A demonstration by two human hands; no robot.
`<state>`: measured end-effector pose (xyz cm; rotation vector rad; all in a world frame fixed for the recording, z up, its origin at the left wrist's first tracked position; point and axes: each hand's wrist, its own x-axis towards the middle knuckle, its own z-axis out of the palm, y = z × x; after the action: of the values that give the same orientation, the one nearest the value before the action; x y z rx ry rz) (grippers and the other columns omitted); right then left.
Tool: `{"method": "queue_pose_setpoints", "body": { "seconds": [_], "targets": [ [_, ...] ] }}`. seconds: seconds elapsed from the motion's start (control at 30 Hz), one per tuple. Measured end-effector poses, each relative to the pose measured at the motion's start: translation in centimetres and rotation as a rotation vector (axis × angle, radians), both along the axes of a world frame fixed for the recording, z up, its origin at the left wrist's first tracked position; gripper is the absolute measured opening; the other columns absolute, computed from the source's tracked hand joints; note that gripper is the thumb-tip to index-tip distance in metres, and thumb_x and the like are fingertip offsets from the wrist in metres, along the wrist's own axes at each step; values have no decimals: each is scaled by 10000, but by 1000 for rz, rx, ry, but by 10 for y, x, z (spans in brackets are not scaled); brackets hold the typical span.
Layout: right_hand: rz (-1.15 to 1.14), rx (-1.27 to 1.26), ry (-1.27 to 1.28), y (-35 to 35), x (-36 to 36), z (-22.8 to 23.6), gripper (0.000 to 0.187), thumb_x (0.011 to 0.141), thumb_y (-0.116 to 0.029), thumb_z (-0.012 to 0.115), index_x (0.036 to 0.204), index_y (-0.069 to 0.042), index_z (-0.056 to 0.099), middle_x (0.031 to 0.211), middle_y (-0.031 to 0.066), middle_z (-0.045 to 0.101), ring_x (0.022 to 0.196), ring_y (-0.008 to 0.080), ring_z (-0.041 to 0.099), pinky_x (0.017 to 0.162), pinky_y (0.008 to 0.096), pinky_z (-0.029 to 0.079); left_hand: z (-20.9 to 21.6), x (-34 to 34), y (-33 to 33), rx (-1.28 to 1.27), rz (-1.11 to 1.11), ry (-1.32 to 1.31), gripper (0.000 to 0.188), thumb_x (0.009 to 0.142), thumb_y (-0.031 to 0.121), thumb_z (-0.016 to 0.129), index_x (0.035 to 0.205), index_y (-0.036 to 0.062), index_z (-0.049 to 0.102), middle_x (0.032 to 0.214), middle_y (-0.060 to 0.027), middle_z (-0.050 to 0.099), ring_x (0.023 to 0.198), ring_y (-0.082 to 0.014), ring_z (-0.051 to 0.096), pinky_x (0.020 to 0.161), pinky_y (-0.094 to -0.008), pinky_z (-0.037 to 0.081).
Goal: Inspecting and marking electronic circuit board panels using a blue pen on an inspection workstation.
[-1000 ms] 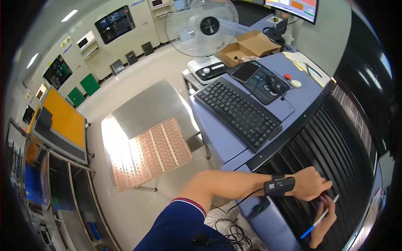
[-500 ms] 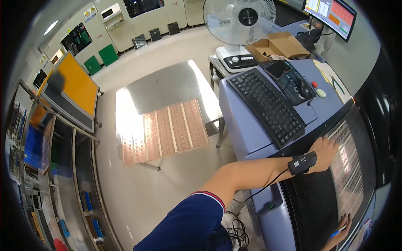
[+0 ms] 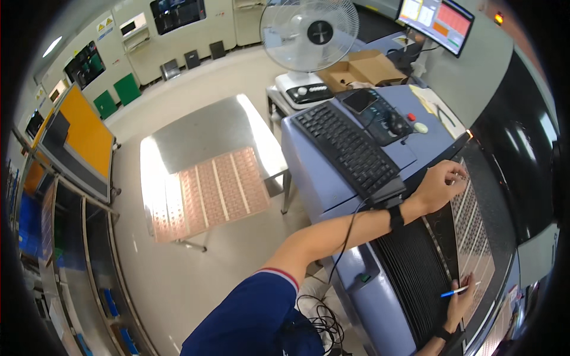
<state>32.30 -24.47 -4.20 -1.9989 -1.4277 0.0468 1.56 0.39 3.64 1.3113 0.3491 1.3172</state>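
Note:
On the black bed of a blue-grey machine lies a long copper-coloured circuit panel (image 3: pixel 474 228) with rows of repeated patterns and pale strips. My left hand (image 3: pixel 438 187) is over the panel's far left edge, its fingers loosely bent and apart, with nothing seen in them. A black band with a small device is round that wrist. At the panel's near end is my right hand (image 3: pixel 460 304), which holds a blue-and-white pen (image 3: pixel 454 292) between its fingers. Its fingertips are beside or on the panel; contact is hard to make out.
A keyboard (image 3: pixel 346 151) and a control pad (image 3: pixel 375 117) rest on the machine top. Behind them are a white fan (image 3: pixel 309 35), an open cardboard box (image 3: pixel 363 68) and a monitor (image 3: pixel 436 22). Another copper panel (image 3: pixel 222 193) lies on a metal table (image 3: pixel 199 127). Shelving (image 3: pixel 98 255) stands left.
My left hand has risen from lying flat on the panel to a bent-finger pose nearer its far end. More of my right hand and the pen shows. The whole view has shifted.

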Motion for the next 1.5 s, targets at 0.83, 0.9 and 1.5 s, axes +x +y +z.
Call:
{"method": "queue_pose_setpoints", "body": {
  "seconds": [0.83, 0.9, 1.5],
  "targets": [
    [-230, 396, 1013, -130, -185, 9, 219, 1019, -115, 627, 1184, 23, 666, 885, 62, 701, 783, 89, 620, 681, 233, 506, -99, -275, -222, -64, 383, 293, 673, 953, 248, 596, 1522, -28, 365, 1343, -196, 592, 1292, -313, 529, 1097, -528, 427],
    [-248, 328, 811, -128, -189, 16, 167, 984, -137, 683, 1007, 22, 728, 782, 45, 712, 691, 78, 637, 610, 243, 514, -100, -275, -214, 1, 444, 369, 625, 949, 247, 623, 1459, -42, 408, 1300, -201, 601, 1215, -308, 540, 1032, -510, 442],
    [-155, 427, 498, -130, -190, 3, 67, 895, -74, 698, 915, -10, 701, 717, 49, 641, 559, 100, 549, 492, 269, 404, -96, -285, -210, 210, 622, 612, 534, 925, 323, 735, 1193, -118, 599, 1089, -235, 636, 907, -299, 575, 771, -431, 478]
  ]
}}
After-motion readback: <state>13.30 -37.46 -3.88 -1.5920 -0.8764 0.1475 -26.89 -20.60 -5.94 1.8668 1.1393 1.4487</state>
